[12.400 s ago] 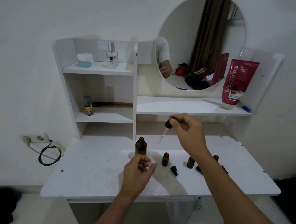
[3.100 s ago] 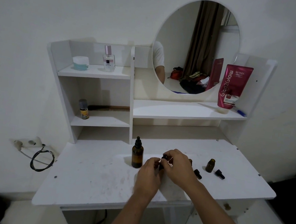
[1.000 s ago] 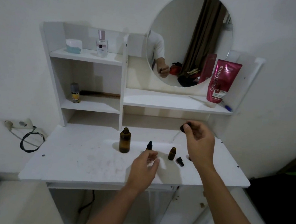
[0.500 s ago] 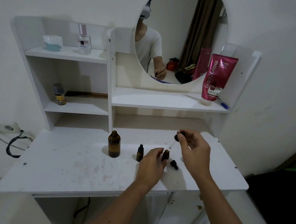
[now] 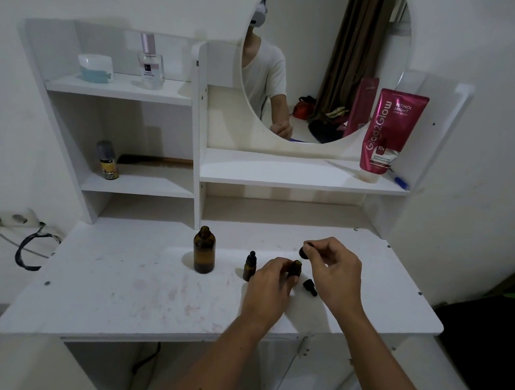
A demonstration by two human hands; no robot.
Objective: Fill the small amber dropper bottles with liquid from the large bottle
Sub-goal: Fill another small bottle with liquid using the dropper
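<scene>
Your right hand (image 5: pixel 335 273) pinches the black rubber bulb of a dropper (image 5: pixel 303 252) between thumb and fingertips, holding it just above and slightly behind an open small amber glass bottle (image 5: pixel 295 268). Your left hand (image 5: pixel 268 286) curls round that small bottle and steadies it upright on the white desk (image 5: pixel 120 282); the fingers hide its lower half. You cannot tell whether the dropper's glass tip is inside the bottle's mouth.

Just right of the held bottle, a loose black dropper cap (image 5: pixel 309 287) lies on its side on the desk, between your two hands. Just left of your left hand stands a second small amber bottle (image 5: pixel 249 266), upright, with its black dropper cap on. Further left, near it but apart, the large amber glass bottle (image 5: pixel 203 254) stands upright with its mouth uncovered.

Behind the desk rises a white shelf unit (image 5: pixel 299 174) with a round mirror (image 5: pixel 324 59). A pink tube (image 5: pixel 386 132) leans on the middle shelf at the right, and a clear perfume bottle (image 5: pixel 151 63) stands on the top left shelf.
</scene>
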